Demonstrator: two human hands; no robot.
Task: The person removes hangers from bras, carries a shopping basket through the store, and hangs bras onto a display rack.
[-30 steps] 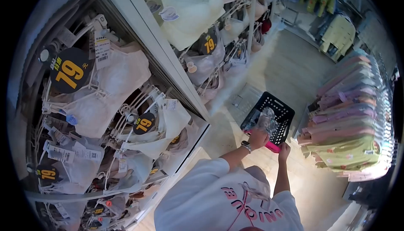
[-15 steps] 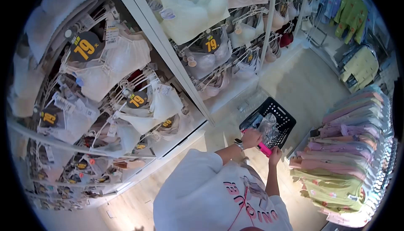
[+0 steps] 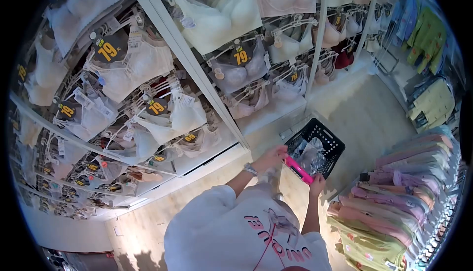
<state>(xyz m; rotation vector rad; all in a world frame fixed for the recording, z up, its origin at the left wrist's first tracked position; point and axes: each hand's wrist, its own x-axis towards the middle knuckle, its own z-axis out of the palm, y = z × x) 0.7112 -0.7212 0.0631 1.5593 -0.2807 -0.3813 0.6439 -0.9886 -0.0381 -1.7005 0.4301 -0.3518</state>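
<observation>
A black plastic basket (image 3: pixel 334 145) with a bright pink handle (image 3: pixel 298 170) hangs in front of my body. My left hand (image 3: pixel 272 157), with a band at the wrist, has its fingers closed at the handle's left end. At the opposite end my right hand (image 3: pixel 317 184) is closed around the handle. Inside the basket lies a clear, crinkled plastic-wrapped item (image 3: pixel 310 154) with something grey and white in it. Its exact kind cannot be made out.
Racks of hanging bras (image 3: pixel 222 17) with round price signs (image 3: pixel 107 49) fill the left and front. To the right, a rail carries pastel clothes (image 3: pixel 389 192). Green garments (image 3: pixel 425 39) hang at the far right. Pale floor (image 3: pixel 352 101) runs between the racks.
My left hand has shifted left along the handle to its end, uncovering more of the pink. My right hand stays at its end. The view has shifted slightly.
</observation>
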